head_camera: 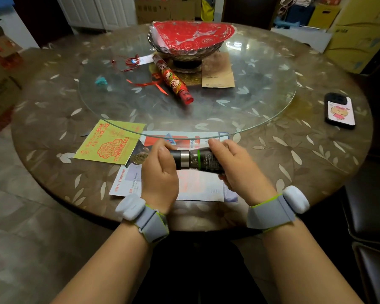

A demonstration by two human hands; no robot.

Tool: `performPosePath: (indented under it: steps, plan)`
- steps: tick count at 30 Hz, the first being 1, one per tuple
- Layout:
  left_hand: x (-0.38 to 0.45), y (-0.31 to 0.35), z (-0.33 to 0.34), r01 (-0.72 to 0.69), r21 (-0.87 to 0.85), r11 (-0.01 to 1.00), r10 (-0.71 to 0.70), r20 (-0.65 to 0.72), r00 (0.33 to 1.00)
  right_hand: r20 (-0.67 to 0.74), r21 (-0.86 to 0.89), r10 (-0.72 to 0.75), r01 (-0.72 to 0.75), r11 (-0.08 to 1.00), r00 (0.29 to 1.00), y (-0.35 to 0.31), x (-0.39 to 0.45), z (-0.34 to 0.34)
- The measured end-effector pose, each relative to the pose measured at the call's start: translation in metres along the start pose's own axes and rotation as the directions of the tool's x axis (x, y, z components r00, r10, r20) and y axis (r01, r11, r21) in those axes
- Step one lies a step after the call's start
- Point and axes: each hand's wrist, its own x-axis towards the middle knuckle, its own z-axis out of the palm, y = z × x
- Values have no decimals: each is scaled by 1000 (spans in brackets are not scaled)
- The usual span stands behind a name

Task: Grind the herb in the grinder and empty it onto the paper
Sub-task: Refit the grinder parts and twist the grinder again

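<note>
A dark cylindrical grinder (195,160) with a silver band and a green ring lies sideways in the air between both hands, just above the table's near edge. My left hand (159,170) grips its left end. My right hand (237,167) grips the labelled body on the right. Beneath the grinder lies a white printed paper (193,187) with pale red and blue print. A small heap of dark ground herb (139,157) shows on a sheet just left of my left hand.
A yellow leaflet with red print (109,142) lies left of the papers. The glass turntable (261,84) carries a glass bowl with red paper (191,40), a red tube (173,81) and ribbons. A phone (340,110) lies at the right. Boxes stand around the table.
</note>
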Motion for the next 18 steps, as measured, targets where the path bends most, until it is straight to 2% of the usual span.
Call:
performPosePath:
  steps: [1,2,4,5,7,9,11,13,15,18]
  plan:
    - [2,3,2,147,-38,988,-146,35,989,-44,-75,-85,82,994,995,1,1,0]
    - [4,6,4,323,-79,943,-317,81,945,-64,-143,-160,149,978,985,0,1,0]
    - [10,12,5,645,-162,747,-610,220,761,-48,-210,-284,268,940,958,-5,-3,-2]
    - [11,13,5,743,-177,645,-678,315,664,-19,-218,-337,325,920,941,-8,-5,-4]
    - [13,12,2,844,-129,521,-702,497,510,51,-245,-421,420,874,906,-11,-6,-8]
    - [14,8,-2,888,-61,456,-679,621,391,113,-271,-466,479,835,877,-11,-6,-13]
    - [16,5,-6,906,16,423,-662,687,297,176,-242,-489,519,820,854,-12,-6,-17]
    - [18,4,-10,903,75,422,-654,715,246,259,-157,-484,531,833,836,-12,-8,-21]
    - [18,4,-11,903,81,422,-661,710,244,301,-113,-464,514,850,833,-12,-8,-23]
    - [13,7,-5,891,-42,451,-691,616,379,178,-282,-469,501,818,865,-9,-4,-21]
